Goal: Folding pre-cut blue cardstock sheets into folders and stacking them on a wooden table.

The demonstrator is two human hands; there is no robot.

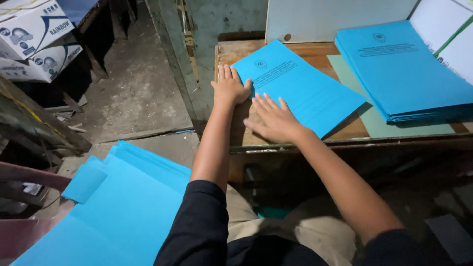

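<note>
A blue printed paper cover [305,86] lies slanted on the wooden table [352,129]. My left hand [229,86] lies flat at the sheet's left edge, fingers together, thumb touching the paper. Beside it, my right hand [273,118] presses flat on the sheet's near corner with fingers spread. Neither hand grips anything. A thick stack of the same blue covers [404,69] rests on the table's right side, on top of a pale green sheet [379,123].
Another pile of plain blue sheets [118,207] lies low at my left, beside my knee. White cardboard boxes [34,39] sit at the upper left above a concrete floor. White paper [443,24] and a pale board [335,17] stand behind the table.
</note>
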